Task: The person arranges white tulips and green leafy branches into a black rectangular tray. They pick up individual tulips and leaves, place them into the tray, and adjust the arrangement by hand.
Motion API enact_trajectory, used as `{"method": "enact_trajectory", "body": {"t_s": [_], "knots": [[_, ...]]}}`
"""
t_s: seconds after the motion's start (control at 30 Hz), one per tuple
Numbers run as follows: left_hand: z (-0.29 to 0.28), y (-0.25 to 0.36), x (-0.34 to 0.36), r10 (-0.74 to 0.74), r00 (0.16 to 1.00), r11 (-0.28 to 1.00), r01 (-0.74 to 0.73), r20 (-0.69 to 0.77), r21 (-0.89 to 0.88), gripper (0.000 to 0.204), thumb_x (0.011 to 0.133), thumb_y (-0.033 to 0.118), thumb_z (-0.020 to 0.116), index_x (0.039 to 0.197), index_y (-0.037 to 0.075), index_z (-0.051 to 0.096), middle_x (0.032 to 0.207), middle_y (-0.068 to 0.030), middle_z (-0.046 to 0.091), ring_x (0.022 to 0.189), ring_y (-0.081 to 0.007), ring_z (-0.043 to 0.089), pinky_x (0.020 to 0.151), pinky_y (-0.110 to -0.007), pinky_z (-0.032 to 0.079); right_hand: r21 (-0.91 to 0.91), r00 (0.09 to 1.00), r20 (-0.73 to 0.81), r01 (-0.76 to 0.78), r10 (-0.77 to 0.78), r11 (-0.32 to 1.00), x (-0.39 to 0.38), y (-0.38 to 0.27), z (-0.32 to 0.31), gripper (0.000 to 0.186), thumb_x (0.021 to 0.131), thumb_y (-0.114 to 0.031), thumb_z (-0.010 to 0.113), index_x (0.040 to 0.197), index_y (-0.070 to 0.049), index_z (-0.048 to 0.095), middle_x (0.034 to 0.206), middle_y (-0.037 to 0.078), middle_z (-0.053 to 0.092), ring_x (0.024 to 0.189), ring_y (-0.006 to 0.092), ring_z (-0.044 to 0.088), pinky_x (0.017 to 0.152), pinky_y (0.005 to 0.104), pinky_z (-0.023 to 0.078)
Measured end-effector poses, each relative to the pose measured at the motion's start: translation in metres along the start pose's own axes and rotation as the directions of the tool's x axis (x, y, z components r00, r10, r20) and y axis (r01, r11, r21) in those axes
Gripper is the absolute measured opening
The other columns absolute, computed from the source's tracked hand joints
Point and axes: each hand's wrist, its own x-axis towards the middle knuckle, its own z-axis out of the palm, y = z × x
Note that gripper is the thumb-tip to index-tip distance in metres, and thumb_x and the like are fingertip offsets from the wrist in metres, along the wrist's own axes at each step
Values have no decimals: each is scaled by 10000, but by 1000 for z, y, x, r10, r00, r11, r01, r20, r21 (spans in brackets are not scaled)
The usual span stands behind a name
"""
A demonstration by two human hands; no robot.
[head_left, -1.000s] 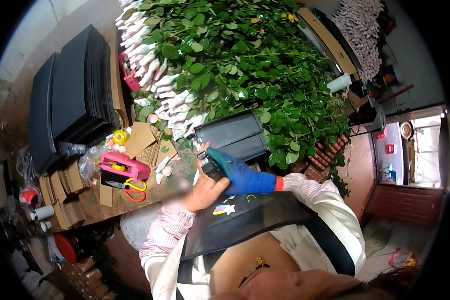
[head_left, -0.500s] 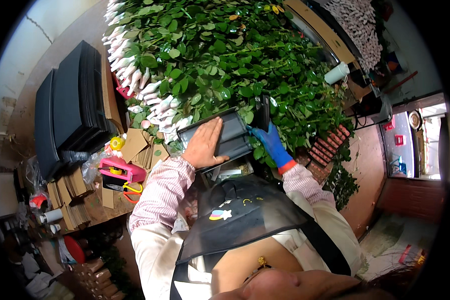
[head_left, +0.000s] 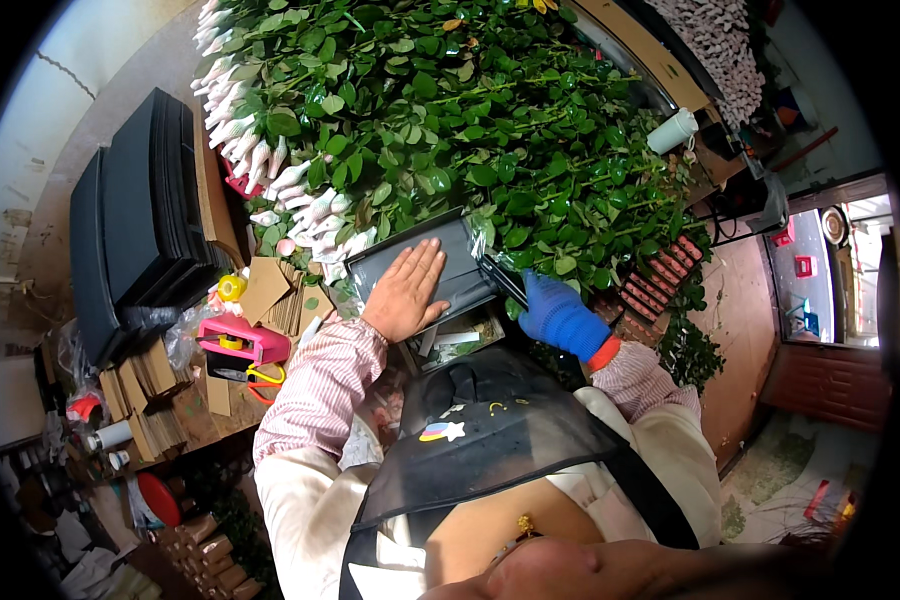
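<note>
My bare left hand point(head_left: 406, 291) lies flat, fingers stretched, on a dark grey wrapping sheet point(head_left: 460, 252) with clear plastic at its edges. My right hand point(head_left: 564, 318), in a blue glove with a red cuff, is closed round a long black tool that looks like a stapler point(head_left: 503, 281). The stapler's far end meets the sheet's right edge; whether its jaws grip the sheet I cannot tell. Just beyond the sheet lies a thick heap of green leafy stems point(head_left: 440, 120). White-wrapped flower heads point(head_left: 315, 212) line the heap's left side.
At left stand stacked dark boards point(head_left: 150, 200). Nearer are a pink tape dispenser point(head_left: 242, 340), brown cardboard pieces point(head_left: 275, 290) and a yellow tape roll point(head_left: 232, 288). A white cylinder point(head_left: 673, 131) lies at the far right, and a reddish slotted rack point(head_left: 660, 278) sits by my right hand.
My right hand has come nearer and slightly right. The stapler has swung from pointing away to slanting left, onto the sheet's right edge. My left hand stays flat on the sheet.
</note>
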Motion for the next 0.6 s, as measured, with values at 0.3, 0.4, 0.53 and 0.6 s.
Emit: {"method": "enact_trajectory", "body": {"t_s": [0.3,0.4,0.53,0.6], "knots": [[0,-1,-3,3,1000,1000,-3,-20,-23,791,1006,494,558,1531,-74,394,1634,-260,347,1542,-371,305,1275,-483,216,114,994,43,96,-102,989,15,22,8,791,895,-404,684,1508,10,402,1332,282,618,1220,422,622,1045,483,498],[1,-4,-1,9,1000,999,-10,-23,-30,778,1009,481,557,1543,-57,383,1643,-252,335,1551,-371,290,1276,-487,208,16,984,-116,140,-137,990,23,25,28,741,911,-412,688,1475,-6,431,1263,280,648,1103,449,657,955,498,531],[4,-5,-4,12,999,999,-14,-53,-31,793,982,473,600,1533,-61,401,1635,-251,354,1546,-368,299,1278,-481,207,2,997,-26,67,-67,998,24,19,19,640,919,-423,685,1389,-34,493,1138,257,695,1003,451,684,875,512,550],[7,-4,-7,-43,999,996,40,-34,-84,823,976,487,615,1562,-36,369,1646,-255,330,1554,-377,283,1282,-479,192,7,990,-13,140,-140,990,26,26,7,588,915,-422,692,1336,-48,522,1089,250,707,967,450,691,844,519,554]]}}
